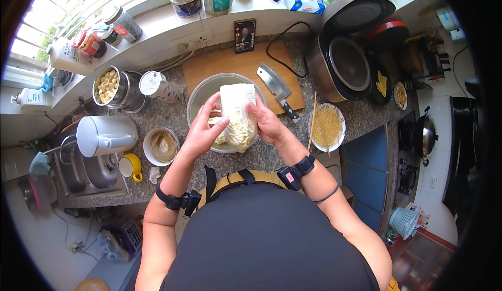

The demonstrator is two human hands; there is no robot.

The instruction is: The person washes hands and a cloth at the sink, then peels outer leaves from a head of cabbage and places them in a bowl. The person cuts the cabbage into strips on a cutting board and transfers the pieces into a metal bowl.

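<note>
A napa cabbage (238, 114) is held over a large grey bowl (198, 85), its white stem end pointing away from me and its pale yellow leaves towards me. My left hand (204, 124) is at the cabbage's left side, thumb near its leaves and the other fingers partly behind it. On the right side, my right hand (266, 121) grips it, with the thumb on top. More pale yellow leaf lies in the bowl under the cabbage. A cleaver (274, 82) with a dark handle rests on the wooden cutting board (288, 61) behind and right of the bowl.
A phone (244, 36) leans at the board's back. To the right are an open rice cooker (327, 71) and a bowl of yellow grains (327, 128) with chopsticks. To the left are a white bowl (160, 145), a yellow mug (130, 167), a white kettle (106, 136) and the sink (102, 173).
</note>
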